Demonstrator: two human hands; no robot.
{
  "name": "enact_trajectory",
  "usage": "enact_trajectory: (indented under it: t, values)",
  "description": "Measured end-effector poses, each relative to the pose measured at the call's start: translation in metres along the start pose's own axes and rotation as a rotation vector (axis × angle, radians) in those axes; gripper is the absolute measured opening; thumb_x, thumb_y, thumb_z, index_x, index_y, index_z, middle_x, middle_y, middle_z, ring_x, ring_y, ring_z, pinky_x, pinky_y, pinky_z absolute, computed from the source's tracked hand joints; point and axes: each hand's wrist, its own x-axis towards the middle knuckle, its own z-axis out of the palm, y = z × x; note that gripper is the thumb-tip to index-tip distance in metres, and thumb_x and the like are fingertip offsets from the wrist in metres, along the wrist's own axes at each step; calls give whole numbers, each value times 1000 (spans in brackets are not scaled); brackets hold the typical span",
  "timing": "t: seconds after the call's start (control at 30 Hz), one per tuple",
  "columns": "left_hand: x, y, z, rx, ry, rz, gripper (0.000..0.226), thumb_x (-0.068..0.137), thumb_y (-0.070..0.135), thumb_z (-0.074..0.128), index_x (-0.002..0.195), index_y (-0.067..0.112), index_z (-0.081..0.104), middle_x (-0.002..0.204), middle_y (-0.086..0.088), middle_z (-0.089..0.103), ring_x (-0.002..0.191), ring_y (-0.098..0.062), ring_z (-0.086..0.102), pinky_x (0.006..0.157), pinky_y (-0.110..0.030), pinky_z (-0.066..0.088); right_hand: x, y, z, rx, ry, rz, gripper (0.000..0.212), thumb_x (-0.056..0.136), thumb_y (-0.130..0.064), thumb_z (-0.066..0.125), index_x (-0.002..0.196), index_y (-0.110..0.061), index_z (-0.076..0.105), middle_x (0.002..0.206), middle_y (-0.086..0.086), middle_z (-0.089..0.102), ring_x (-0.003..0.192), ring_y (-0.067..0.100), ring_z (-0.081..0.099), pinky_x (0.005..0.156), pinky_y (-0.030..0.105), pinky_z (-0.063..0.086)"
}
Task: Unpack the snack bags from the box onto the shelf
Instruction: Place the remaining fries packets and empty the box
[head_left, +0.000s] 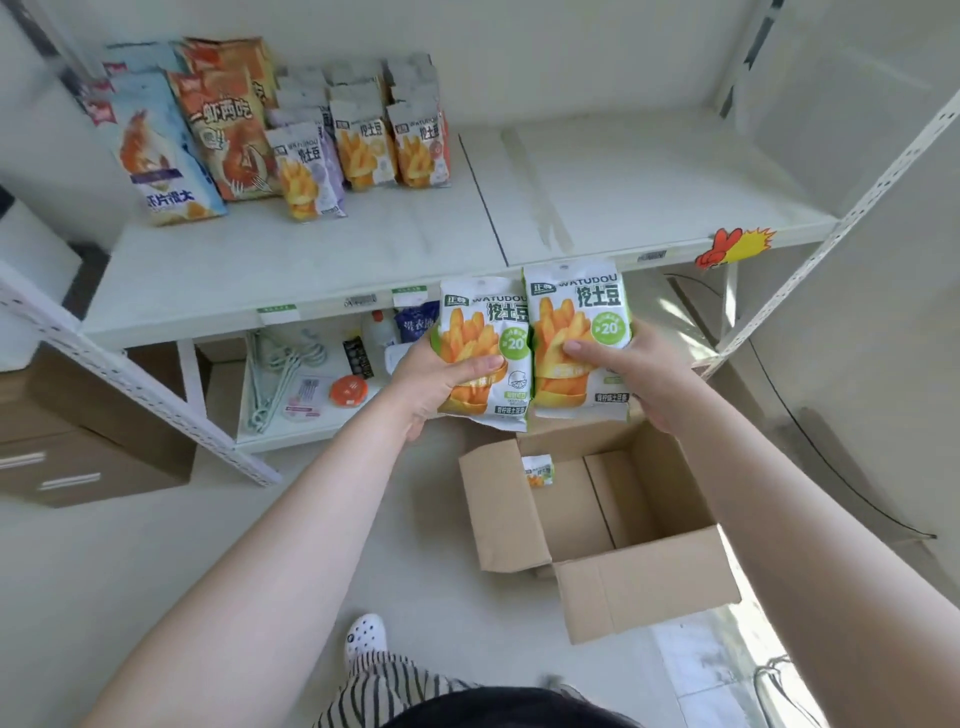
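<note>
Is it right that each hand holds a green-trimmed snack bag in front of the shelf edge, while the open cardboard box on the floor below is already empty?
Not quite: the cardboard box is not empty. The head view shows one small snack bag still inside against its left wall. The rest holds: the left hand and right hand each grip a green-trimmed bag before the shelf edge.

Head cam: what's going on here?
A person is unpacking snacks. The left hand grips one green-trimmed fries bag and the right hand grips a matching second bag, side by side in front of the shelf edge. The open cardboard box on the floor shows one more bag inside. Earlier bags stand at the shelf's back left.
</note>
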Motion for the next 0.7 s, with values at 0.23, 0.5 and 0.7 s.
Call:
enact_trajectory:
  t: [0.23,0.5,0.7]
  values:
    - [15,18,-161,48,38,-26,54,68,27,86,115,32,60,110,19,68,107,-7,63,89,-39,52,75,2,155,64,-41,12,52,64,-22,83,112,-17,64,109,4,74,104,21,69,99,41,51]
    - [47,43,-235,52,23,13,41,77,38,76,114,29,60,103,13,71,93,-2,68,80,-29,56,126,-2,217,100,-14,25,84,51,-41,94,123,-11,62,118,10,71,111,28,67,104,52,47]
    - [102,54,-226,46,98,46,38,84,30,71,119,17,61,102,7,72,87,-1,69,70,-15,53,176,-11,201,108,40,50,73,54,-31,95,117,-15,63,113,9,72,106,29,69,97,50,52]
